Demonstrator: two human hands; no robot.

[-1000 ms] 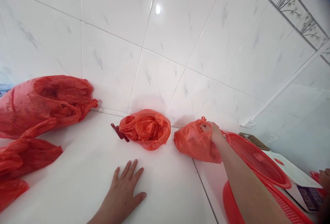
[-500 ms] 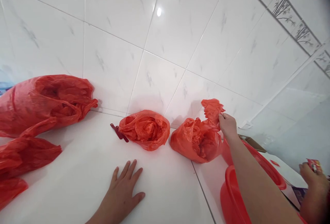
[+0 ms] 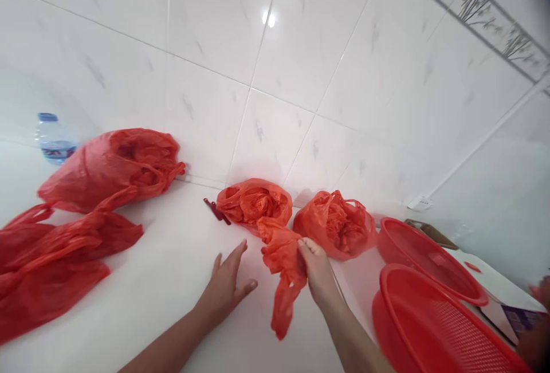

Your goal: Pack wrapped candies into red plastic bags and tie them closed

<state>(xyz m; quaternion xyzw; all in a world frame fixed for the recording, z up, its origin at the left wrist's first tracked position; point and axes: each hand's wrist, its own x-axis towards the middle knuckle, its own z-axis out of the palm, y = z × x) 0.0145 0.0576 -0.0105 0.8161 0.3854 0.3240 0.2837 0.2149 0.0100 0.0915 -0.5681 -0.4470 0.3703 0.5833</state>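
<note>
Pinched in my right hand [image 3: 317, 267] is a crumpled red plastic bag [image 3: 283, 264], hanging loosely above the white table. My left hand [image 3: 230, 281] is empty with its fingers apart, a short way left of that bag. Behind them against the wall sits one red bag stuffed with crumpled plastic bags [image 3: 253, 204]. A second stuffed red bag [image 3: 337, 224] stands to its right, its mouth open and full of more bags. Small dark red strips [image 3: 217, 211] lie beside the first stuffed bag.
A large filled red bag [image 3: 112, 169] and other red bags [image 3: 55, 252] lie at left, with a plastic water bottle [image 3: 55, 141] behind. At right are a red basket [image 3: 433, 315], a red basin [image 3: 429, 255] and a white box [image 3: 494, 275]. Another person's blurred hand [image 3: 542, 293] shows at the right edge.
My right hand has drawn the crumpled bag out of the right stuffed bag and moved it left, over the table. My left hand has lifted from the table and turned toward it. The view shifted left.
</note>
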